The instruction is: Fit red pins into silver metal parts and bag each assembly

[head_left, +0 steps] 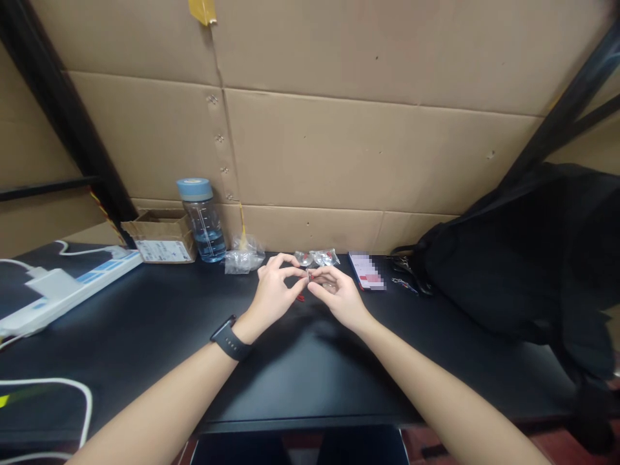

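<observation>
My left hand (277,289), with a dark watch (231,338) on its wrist, and my right hand (340,294) meet over the middle of the black table. Fingertips of both pinch a small, thin, shiny piece (309,276) between them; its kind is too small to make out. Something red (300,298) shows just below the left fingertips, partly hidden by the hand. Right behind the hands lie small clear plastic packets (325,258) with silvery and red contents.
Along the cardboard wall stand an open carton (165,236), a water bottle (203,223) and crumpled clear plastic (245,257). A phone (367,270) and keys (404,284) lie to the right, beside a black backpack (513,258). A white power strip (72,297) and cables occupy the left.
</observation>
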